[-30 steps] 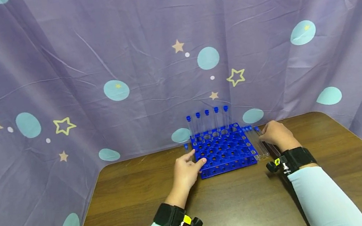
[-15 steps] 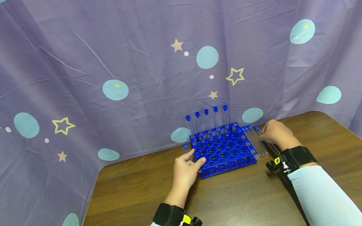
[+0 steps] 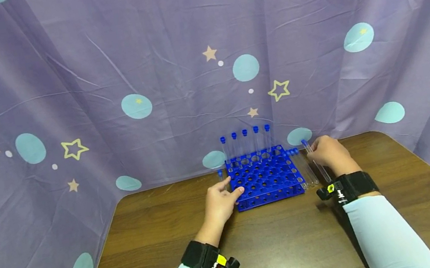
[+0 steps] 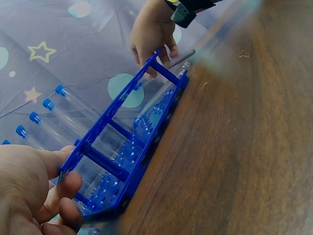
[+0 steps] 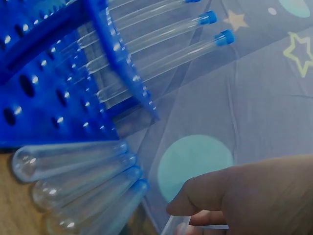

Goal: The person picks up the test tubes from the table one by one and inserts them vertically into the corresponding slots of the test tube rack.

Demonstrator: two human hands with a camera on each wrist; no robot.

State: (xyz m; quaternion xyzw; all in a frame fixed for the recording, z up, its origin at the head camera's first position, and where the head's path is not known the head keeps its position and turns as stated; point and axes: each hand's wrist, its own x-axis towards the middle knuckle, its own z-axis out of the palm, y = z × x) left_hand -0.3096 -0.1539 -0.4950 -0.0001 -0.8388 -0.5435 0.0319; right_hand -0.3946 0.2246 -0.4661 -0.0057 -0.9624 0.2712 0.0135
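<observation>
A blue test tube rack (image 3: pixel 265 177) stands on the table, with a row of upright blue-capped test tubes (image 3: pixel 247 145) along its far side. My left hand (image 3: pixel 219 204) grips the rack's near left corner; in the left wrist view, its thumb and fingers (image 4: pixel 71 185) pinch the edge of the top plate. To the right of the rack, my right hand (image 3: pixel 331 152) pinches a blue-capped test tube (image 3: pixel 323 172) near its cap. This tube slants, cap end up and away from me. Its middle is partly hidden by the fingers.
Several capped tubes (image 3: pixel 307 170) lie side by side along the rack's right side. Another blue-capped tube (image 3: pixel 220 174) lies left of the rack, partly behind my left hand. A patterned purple curtain (image 3: pixel 169 65) hangs right behind the wooden table (image 3: pixel 150 230).
My right hand has risen slightly and raised the cap end of the test tube, which lay on the table before. My left hand and the rack have stayed in place.
</observation>
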